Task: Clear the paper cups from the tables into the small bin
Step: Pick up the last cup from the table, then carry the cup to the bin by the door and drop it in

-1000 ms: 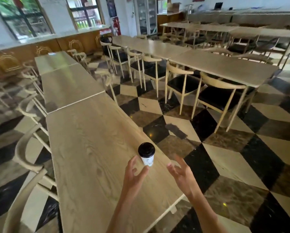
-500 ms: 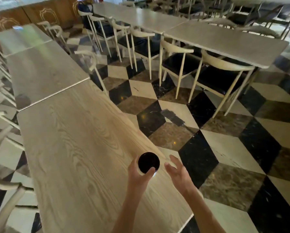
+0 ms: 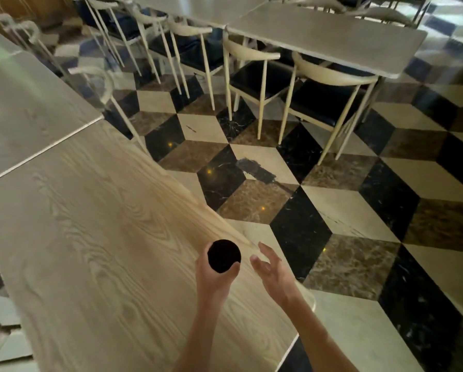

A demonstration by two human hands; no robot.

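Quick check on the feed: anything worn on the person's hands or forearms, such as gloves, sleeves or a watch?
Nothing visible. The left hand and right hand are bare, with no gloves, rings or watch, and both forearms are uncovered down to the frame's bottom edge, so no sleeve shows.

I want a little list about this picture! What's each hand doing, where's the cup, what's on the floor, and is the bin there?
left hand: left hand wrapped around the paper cup, just below its black lid
right hand: right hand open beside the cup, fingers spread, not touching it
cup place: over the near wooden table, close to its right edge; cannot tell if it is lifted
floor: checkered tiles in black, brown and cream
other furniture: chairs tucked under another table
bin: not in view
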